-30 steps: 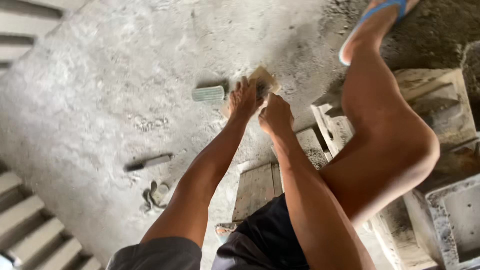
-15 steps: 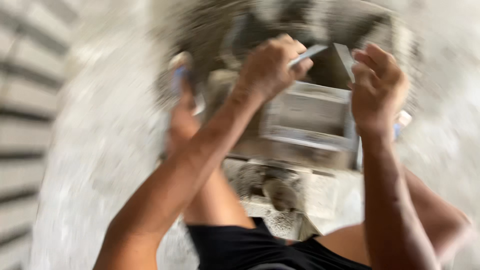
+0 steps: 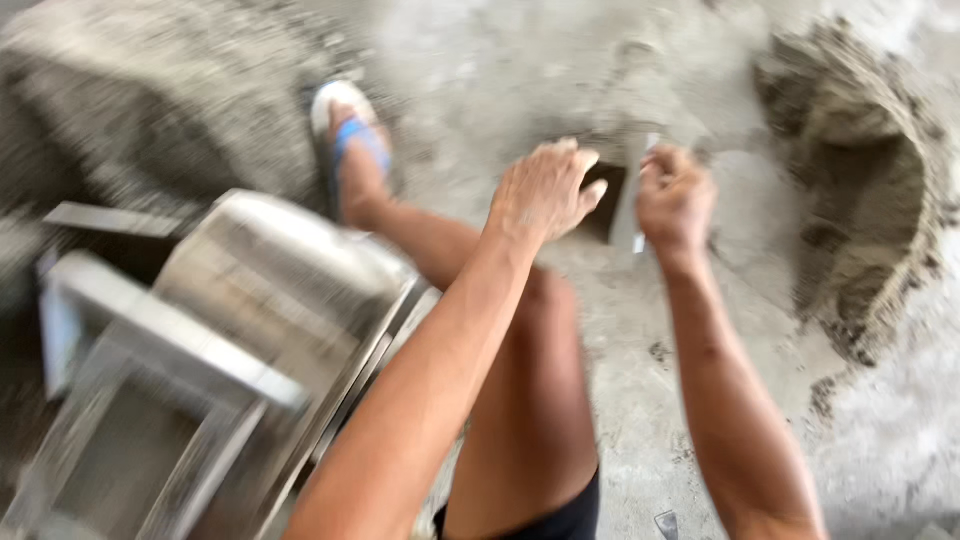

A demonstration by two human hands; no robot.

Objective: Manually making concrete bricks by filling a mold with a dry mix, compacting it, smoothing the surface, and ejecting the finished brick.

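My right hand (image 3: 675, 200) is closed around the handle of a thin flat metal blade (image 3: 632, 205), which hangs down beside a small dark rectangular piece (image 3: 603, 205) on the concrete floor. My left hand (image 3: 545, 190) hovers just left of that piece with fingers loosely curled and nothing in it. My bare leg runs forward under both arms, its foot in a blue-strapped sandal (image 3: 345, 130). The picture is motion-blurred.
A grey metal block mould (image 3: 200, 370) with a rectangular frame stands at lower left. A heap of wet sand or mortar (image 3: 860, 190) with a hollow in it lies at right. Another grey heap (image 3: 150, 110) fills the upper left.
The view has swung to the right: the metal mould has slid from centre to lower left, and the mortar heap has come in at right. Both hands now reach toward the floor.
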